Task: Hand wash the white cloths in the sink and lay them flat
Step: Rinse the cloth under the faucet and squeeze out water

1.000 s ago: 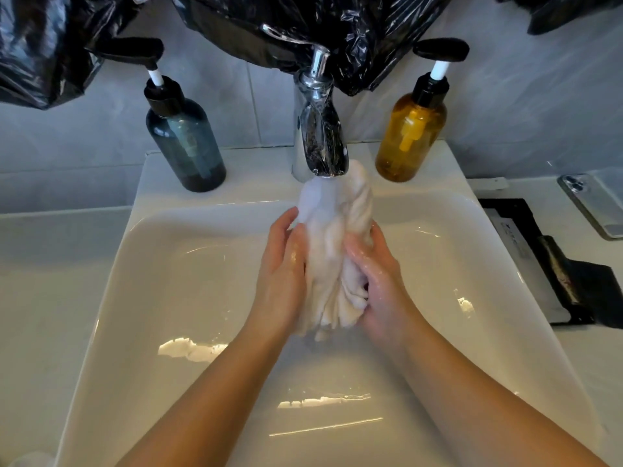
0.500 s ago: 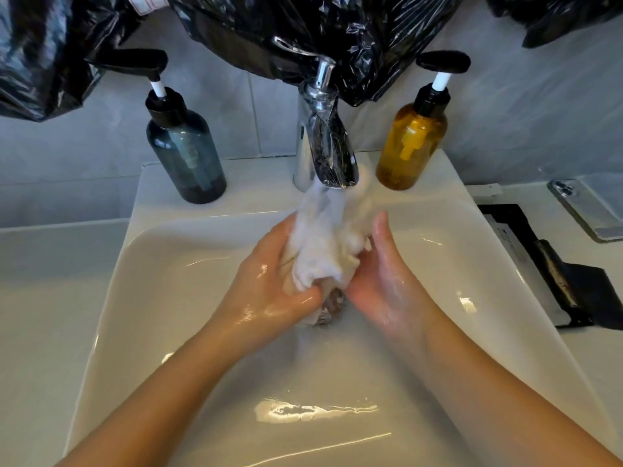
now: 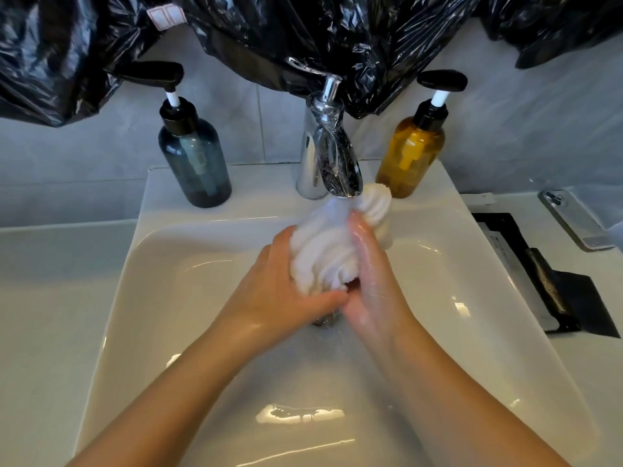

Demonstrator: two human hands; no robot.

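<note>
A bunched, ridged white cloth (image 3: 323, 257) sits under the running chrome faucet (image 3: 332, 160), squeezed between a wet left hand (image 3: 286, 291) and right hand (image 3: 371, 278), both curled around it above the glossy white sink (image 3: 141, 298).

Both wet forearms (image 3: 188, 375) reach forward; the left hand (image 3: 279, 284) and right hand (image 3: 374, 288) (thumbs nearly touching below it) grip the bunched white terry cloth (image 3: 320, 257) from either side.

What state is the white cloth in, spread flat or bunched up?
Bunched up: the white cloth is wadded into folds, held between the left hand and right hand under the running faucet.
</note>
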